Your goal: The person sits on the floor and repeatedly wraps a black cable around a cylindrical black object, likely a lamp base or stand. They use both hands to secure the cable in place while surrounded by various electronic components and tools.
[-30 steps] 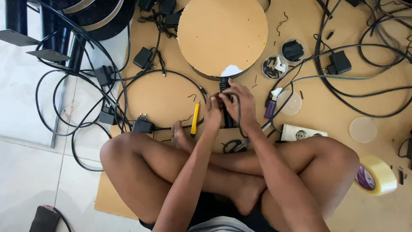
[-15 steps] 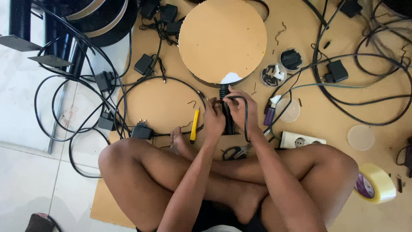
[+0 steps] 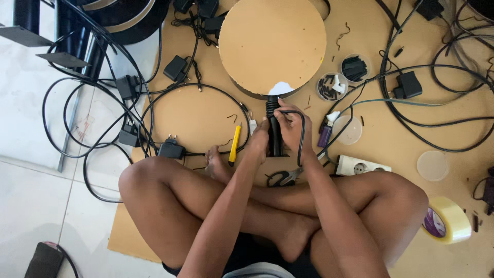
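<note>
Hands (image 3: 280,131) gripping black cable bundle (image 3: 273,128), clips in round tub (image 3: 355,68)

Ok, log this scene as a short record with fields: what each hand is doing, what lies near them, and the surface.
left hand: grips the bundled black cable on its left side
right hand: on the same bundle, a cable loop running over its fingers
near left: yellow utility knife, black power adapter
near right: scissors, white power strip, purple lighter
ahead: round board disc
far right: tape roll
surface: brown board on the floor
</note>
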